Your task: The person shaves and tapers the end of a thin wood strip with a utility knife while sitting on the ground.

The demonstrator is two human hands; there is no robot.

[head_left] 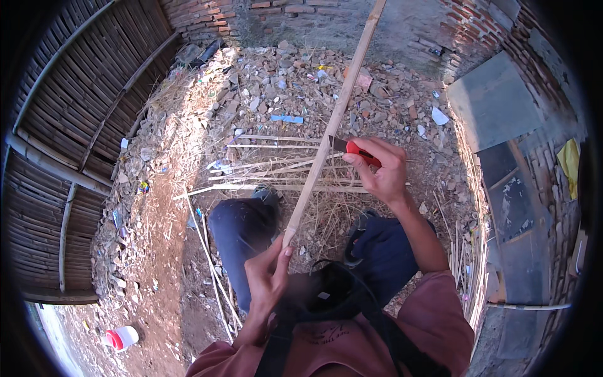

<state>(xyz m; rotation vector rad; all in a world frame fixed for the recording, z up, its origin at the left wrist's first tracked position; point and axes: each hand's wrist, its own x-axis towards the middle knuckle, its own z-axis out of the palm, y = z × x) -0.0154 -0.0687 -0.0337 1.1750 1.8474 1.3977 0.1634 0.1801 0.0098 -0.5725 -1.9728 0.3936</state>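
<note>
A long, pale bamboo slat [341,103] slants from my lap up toward the far brick wall. Its near end is gripped by my left hand [265,276], thumb and fingers closed around it. My right hand [386,169] is closed on a red and black utility knife [359,151]. The knife's dark blade meets the right edge of the slat about midway along. Beneath the slat, several thin bamboo strips [251,186] lie across the ground, just beyond my bent knees.
More long strips [212,270] lie left of my legs. Rubble and dry straw cover the ground. A white container with a red lid [125,337] is at the lower left. A bamboo-slat wall [81,81] stands left; grey panels [496,100] lean along the right wall.
</note>
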